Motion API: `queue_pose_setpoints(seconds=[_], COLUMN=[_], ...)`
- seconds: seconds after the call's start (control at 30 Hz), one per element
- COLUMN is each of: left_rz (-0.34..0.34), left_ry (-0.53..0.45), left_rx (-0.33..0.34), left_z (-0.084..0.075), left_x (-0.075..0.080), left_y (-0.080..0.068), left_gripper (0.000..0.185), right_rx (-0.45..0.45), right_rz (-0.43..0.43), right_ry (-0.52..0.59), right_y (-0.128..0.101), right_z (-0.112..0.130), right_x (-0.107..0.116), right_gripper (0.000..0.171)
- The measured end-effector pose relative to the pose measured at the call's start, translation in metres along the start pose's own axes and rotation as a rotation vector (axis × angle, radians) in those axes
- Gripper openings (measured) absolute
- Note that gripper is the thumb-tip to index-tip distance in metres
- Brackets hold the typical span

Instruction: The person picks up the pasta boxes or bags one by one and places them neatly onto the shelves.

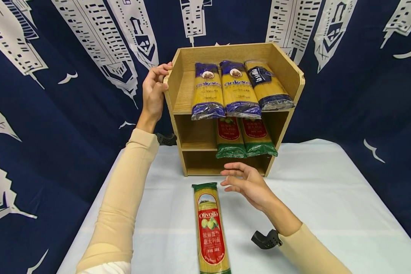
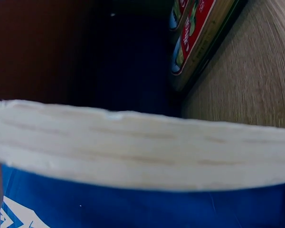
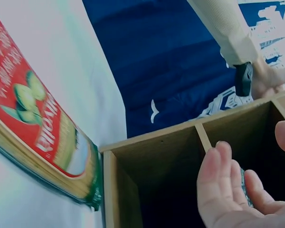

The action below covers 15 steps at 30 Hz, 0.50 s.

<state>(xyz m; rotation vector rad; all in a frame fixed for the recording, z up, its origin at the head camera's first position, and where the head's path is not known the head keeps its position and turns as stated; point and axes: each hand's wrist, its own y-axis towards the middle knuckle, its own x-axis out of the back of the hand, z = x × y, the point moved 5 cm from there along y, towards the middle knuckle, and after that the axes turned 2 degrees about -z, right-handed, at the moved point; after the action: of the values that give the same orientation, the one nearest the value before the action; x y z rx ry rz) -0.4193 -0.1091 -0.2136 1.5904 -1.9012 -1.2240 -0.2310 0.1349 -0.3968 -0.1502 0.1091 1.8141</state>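
With my left hand (image 1: pixel 153 93) I grip the upper left side panel of a wooden shelf (image 1: pixel 226 53), fingers over its edge and thumb at the front. My right hand (image 1: pixel 248 186) hovers before the bottom compartment, fingers loosely bent and holding nothing. Just left of it, a red-labelled Olivoilà spaghetti pack (image 1: pixel 210 228) lies lengthwise on the table. In the right wrist view, the pack's green end (image 3: pixel 92 185) is beside the shelf's lower corner. Two similar spaghetti packs (image 1: pixel 230 137) lie in the middle compartment, partly hidden by the tier above.
On the top tier lie two blue-and-yellow Ankara pasta packs (image 1: pixel 208 91) and a dark-labelled pasta pack (image 1: pixel 268 85), ends over the front edge. A white cloth covers the table (image 1: pixel 328 198). A dark blue patterned curtain (image 1: pixel 99 114) hangs behind.
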Motion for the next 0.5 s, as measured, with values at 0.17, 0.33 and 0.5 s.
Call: queue_pose_setpoints(seconds=[0.17,0.33,0.5], left_rz=[-0.001,-0.002,0.003], left_ry=[-0.005,-0.008,-0.007], left_rx=[-0.001,-0.001,-0.001], left_z=[0.001,-0.001,-0.002], left_x=[0.000,0.000,0.000], left_y=[0.000,0.000,0.000], left_gripper=[0.027,0.028,0.028], right_rx=[-0.033,-0.099,-0.178], right_rz=[-0.056,-0.137,-0.221], right_ry=[-0.131,-0.236,-0.281], right_y=[-0.018,-0.036,-0.051], right_z=[-0.015,-0.028,-0.042], right_x=[-0.005,-0.013,-0.020], right_gripper=[0.053,0.060,0.072])
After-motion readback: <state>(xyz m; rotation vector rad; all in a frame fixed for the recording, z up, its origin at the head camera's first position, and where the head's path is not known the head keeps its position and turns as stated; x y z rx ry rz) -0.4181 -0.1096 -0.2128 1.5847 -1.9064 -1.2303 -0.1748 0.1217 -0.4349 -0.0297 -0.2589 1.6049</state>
